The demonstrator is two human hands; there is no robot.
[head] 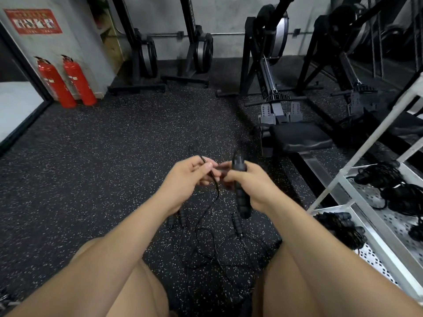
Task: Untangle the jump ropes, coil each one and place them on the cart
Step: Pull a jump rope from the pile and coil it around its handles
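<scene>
My right hand (249, 184) grips a black jump rope handle (240, 191) held nearly upright, its lower end pointing down past my wrist. My left hand (190, 177) pinches the thin black cord (211, 173) of that rope just left of the handle. The cord hangs down to a tangle of black ropes (219, 250) on the speckled floor between my knees, with loose handles (182, 217) lying in it. At the right stands the white metal cart (357, 223), with coiled black ropes (389, 179) on its upper shelf and more coils (341, 227) on a lower one.
A rowing machine with a black seat (299, 136) sits ahead on the right, close to the cart. More rowers stand upright along the back wall (146, 56). Two red fire extinguishers (66, 83) stand at the far left. My bare knees fill the bottom of the view.
</scene>
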